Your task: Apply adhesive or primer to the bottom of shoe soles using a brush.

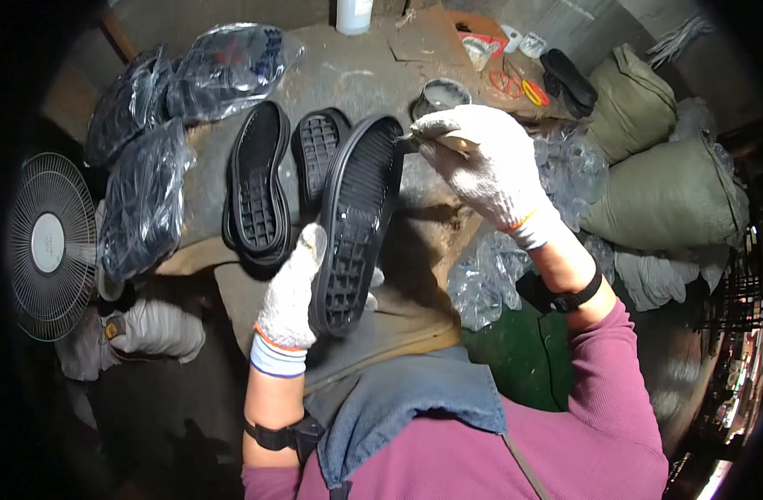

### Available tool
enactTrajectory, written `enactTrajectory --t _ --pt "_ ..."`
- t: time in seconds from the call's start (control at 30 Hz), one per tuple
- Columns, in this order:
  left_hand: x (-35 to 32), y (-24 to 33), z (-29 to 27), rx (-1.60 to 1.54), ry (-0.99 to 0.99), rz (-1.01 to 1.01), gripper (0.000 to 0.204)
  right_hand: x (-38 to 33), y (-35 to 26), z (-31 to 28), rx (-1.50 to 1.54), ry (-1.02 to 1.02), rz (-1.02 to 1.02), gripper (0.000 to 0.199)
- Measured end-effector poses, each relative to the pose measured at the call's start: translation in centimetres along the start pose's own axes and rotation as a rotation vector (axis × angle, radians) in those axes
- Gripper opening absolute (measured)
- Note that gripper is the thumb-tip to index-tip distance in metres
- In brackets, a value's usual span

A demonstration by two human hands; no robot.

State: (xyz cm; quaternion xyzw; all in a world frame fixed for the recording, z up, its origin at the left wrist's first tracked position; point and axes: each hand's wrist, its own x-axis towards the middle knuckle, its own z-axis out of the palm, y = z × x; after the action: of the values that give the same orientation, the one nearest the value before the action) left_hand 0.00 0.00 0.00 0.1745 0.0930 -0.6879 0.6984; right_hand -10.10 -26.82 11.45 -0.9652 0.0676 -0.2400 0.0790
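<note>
Black shoe sole (356, 221) gripped in gloved left hand (291, 292); right hand (481, 162) clenched around brush (448, 143) at toe.

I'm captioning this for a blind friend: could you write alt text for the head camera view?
A person's gloved left hand holds up a black shoe sole while the gloved right hand works a small brush at its top edge. More black soles lie on the worn workbench, with a fan at left.

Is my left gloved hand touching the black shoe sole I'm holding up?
Touching. The head view shows the left hand wrapped around the heel end of the black shoe sole, its fingers pressed against the sole's edge with no gap.
</note>
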Motion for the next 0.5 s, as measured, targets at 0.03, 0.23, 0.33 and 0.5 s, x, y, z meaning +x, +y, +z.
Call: enactTrajectory --t 0.03,0.23,0.33,0.5 --pt "-0.1 -0.6 0.3 0.057 0.025 0.016 0.076 -0.2 0.5 -0.1 -0.032 0.031 0.000 0.016" --pt "1.7 9.1 2.6 -0.072 -0.183 0.000 0.080 8.2 2.0 5.3 -0.092 0.225 -0.203 0.012" --pt "2.3 9.6 2.7 -0.022 -0.270 0.077 0.078 9.0 0.5 5.6 0.046 0.334 -0.206 0.014" --pt "2.7 10.0 1.9 -0.035 -0.290 0.098 0.081 6.7 0.4 7.4 0.249 0.542 0.053 0.013"
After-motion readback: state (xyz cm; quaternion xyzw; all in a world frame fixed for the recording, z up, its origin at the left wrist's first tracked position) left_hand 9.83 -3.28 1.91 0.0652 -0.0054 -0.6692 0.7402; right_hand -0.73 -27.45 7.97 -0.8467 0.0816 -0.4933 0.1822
